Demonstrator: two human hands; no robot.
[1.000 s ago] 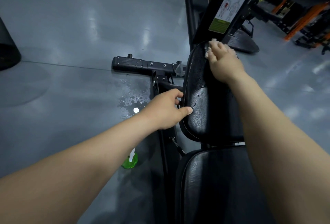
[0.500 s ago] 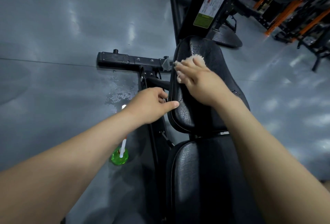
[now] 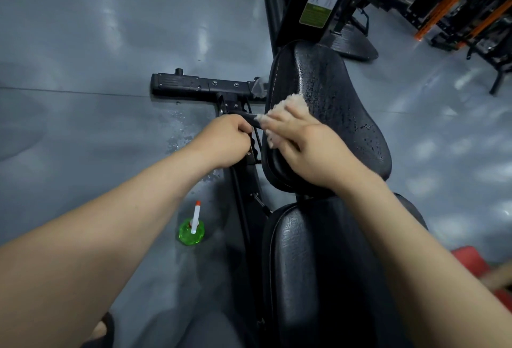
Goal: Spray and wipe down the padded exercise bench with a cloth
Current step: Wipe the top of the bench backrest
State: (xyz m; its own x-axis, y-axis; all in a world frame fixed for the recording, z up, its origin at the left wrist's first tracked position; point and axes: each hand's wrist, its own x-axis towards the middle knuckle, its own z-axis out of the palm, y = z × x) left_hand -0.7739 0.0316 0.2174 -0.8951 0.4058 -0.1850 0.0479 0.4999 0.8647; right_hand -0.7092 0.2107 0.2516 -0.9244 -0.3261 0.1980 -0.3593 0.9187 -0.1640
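Sweeping the fluffy pale cloth (image 3: 291,102) down from the top of the black padded bench back (image 3: 340,103), you brought your right hand (image 3: 304,148) to the pad's left edge. Its fingers lay fairly straight over the cloth and pressed it against the vinyl. Your left hand (image 3: 224,140) had let go of that same edge and was curled round the short black metal handle (image 3: 249,119) just beside it. Droplets beaded the pad's upper and right parts, so I judged the wipe only partly done. The black seat pad (image 3: 318,264) nearer you showed no droplets. The green spray bottle with its white nozzle (image 3: 192,227) stood on the grey floor (image 3: 83,126) near the frame, well apart from both hands.
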